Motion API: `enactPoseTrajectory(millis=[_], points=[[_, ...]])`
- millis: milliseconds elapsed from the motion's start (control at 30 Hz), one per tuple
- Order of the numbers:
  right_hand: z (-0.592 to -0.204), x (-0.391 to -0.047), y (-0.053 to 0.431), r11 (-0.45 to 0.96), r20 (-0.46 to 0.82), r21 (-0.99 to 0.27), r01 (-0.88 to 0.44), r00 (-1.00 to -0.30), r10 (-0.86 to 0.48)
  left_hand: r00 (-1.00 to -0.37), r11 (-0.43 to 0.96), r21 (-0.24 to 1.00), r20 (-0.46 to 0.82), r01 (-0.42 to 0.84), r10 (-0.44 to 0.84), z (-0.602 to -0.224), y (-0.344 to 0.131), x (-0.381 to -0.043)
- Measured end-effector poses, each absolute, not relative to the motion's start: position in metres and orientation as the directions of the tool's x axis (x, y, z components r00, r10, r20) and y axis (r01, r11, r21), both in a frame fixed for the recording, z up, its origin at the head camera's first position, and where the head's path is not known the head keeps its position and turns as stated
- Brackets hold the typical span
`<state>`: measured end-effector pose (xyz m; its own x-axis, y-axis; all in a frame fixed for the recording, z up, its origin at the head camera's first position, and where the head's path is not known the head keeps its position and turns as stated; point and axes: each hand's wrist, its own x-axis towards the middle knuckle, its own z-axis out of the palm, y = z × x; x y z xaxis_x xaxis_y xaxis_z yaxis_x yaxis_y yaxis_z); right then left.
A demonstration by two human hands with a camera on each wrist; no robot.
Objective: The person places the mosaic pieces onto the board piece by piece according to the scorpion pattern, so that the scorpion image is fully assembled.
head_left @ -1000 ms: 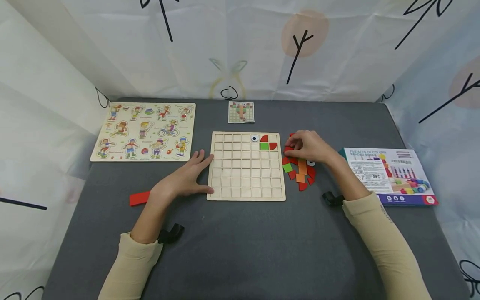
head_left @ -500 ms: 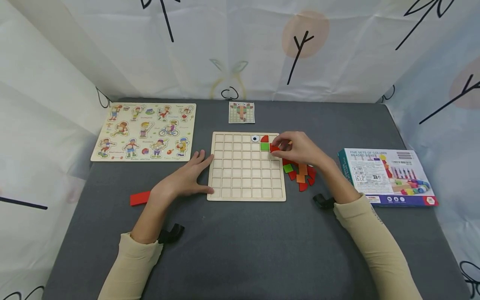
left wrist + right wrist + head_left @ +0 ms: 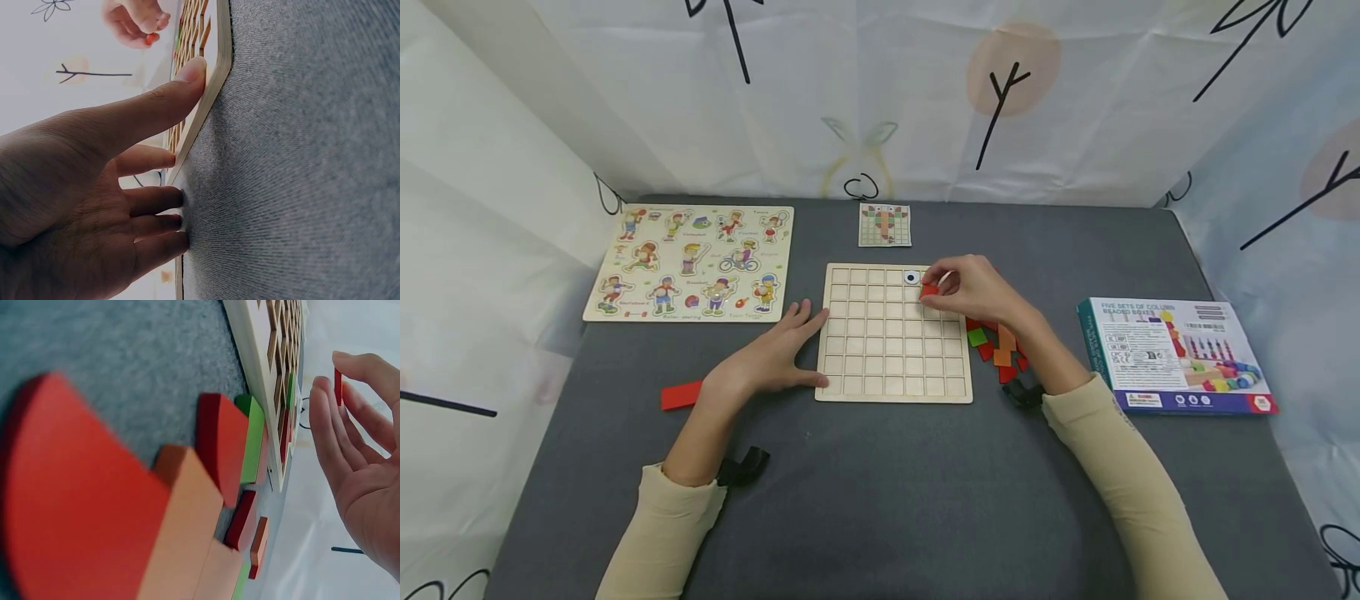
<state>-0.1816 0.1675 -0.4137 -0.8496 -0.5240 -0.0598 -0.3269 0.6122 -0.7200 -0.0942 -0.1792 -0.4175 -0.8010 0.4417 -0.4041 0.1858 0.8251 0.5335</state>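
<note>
A wooden grid board (image 3: 865, 354) lies mid-table, with an eye tile (image 3: 912, 277) in its top row. My left hand (image 3: 767, 357) rests on the board's left edge, thumb (image 3: 187, 78) at the near corner and fingers spread along the side. Over the board's upper right, my right hand (image 3: 973, 292) pinches a small red block (image 3: 928, 290) between thumb and fingers. The right wrist view shows this block edge-on as a thin red piece (image 3: 338, 386). Green (image 3: 291, 390) and red pieces (image 3: 285, 434) sit in the grid there; the right hand hides them in the head view.
Loose red, orange and green blocks (image 3: 1002, 357) lie against the board's right side. A small pattern card (image 3: 884, 225) is behind the board. A picture puzzle (image 3: 688, 262) lies back left, a red strip (image 3: 681, 396) by the left wrist, and a box (image 3: 1180, 354) at right.
My right hand has left the loose blocks with a red block and moved left over the board's upper right. The left hand has stayed at the board's edge.
</note>
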Motion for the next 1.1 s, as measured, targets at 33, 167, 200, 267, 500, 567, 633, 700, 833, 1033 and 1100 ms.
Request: enactPoseTrajectory(millis=[33, 167, 200, 267, 500, 567, 633, 700, 833, 1033, 1100], points=[[-0.414, -0.183, 0.166, 0.612, -0.058, -0.719, -0.328, -0.850, -0.524, -0.801, 0.825, 0.533, -0.404, 0.186, 0.441, -0.418, -0.179, -0.094], [-0.416, -0.187, 0.161, 0.615, -0.063, -0.717, -0.329, -0.847, -0.527, -0.801, 0.827, 0.531, -0.406, 0.186, 0.440, -0.419, -0.179, -0.095], [-0.416, -0.188, 0.161, 0.616, -0.067, -0.716, -0.329, -0.846, -0.530, -0.801, 0.827, 0.531, -0.406, 0.185, 0.440, -0.419, -0.179, -0.095], [-0.416, -0.189, 0.159, 0.618, -0.074, -0.714, -0.327, -0.843, -0.532, -0.800, 0.827, 0.532, -0.408, 0.183, 0.439, -0.419, -0.179, -0.095], [-0.415, -0.193, 0.153, 0.625, -0.074, -0.708, -0.330, -0.845, -0.530, -0.797, 0.828, 0.531, -0.414, 0.180, 0.439, -0.418, -0.179, -0.095], [-0.415, -0.195, 0.152, 0.632, -0.071, -0.698, -0.337, -0.845, -0.530, -0.797, 0.828, 0.531, -0.416, 0.179, 0.438, -0.418, -0.179, -0.095], [-0.415, -0.197, 0.150, 0.637, -0.070, -0.689, -0.347, -0.842, -0.534, -0.797, 0.829, 0.531, -0.417, 0.176, 0.437, -0.417, -0.179, -0.095], [-0.415, -0.198, 0.148, 0.640, -0.067, -0.682, -0.354, -0.841, -0.536, -0.797, 0.829, 0.531, -0.417, 0.176, 0.436, -0.417, -0.179, -0.095], [-0.415, -0.199, 0.144, 0.645, -0.057, -0.672, -0.364, -0.843, -0.535, -0.798, 0.829, 0.529, -0.415, 0.180, 0.438, -0.416, -0.179, -0.095], [-0.415, -0.201, 0.139, 0.663, -0.081, -0.643, -0.383, -0.827, -0.556, -0.798, 0.828, 0.530, -0.413, 0.182, 0.440, -0.416, -0.179, -0.095], [-0.415, -0.201, 0.137, 0.670, -0.093, -0.634, -0.386, -0.822, -0.561, -0.798, 0.828, 0.530, -0.413, 0.183, 0.440, -0.417, -0.179, -0.096]])
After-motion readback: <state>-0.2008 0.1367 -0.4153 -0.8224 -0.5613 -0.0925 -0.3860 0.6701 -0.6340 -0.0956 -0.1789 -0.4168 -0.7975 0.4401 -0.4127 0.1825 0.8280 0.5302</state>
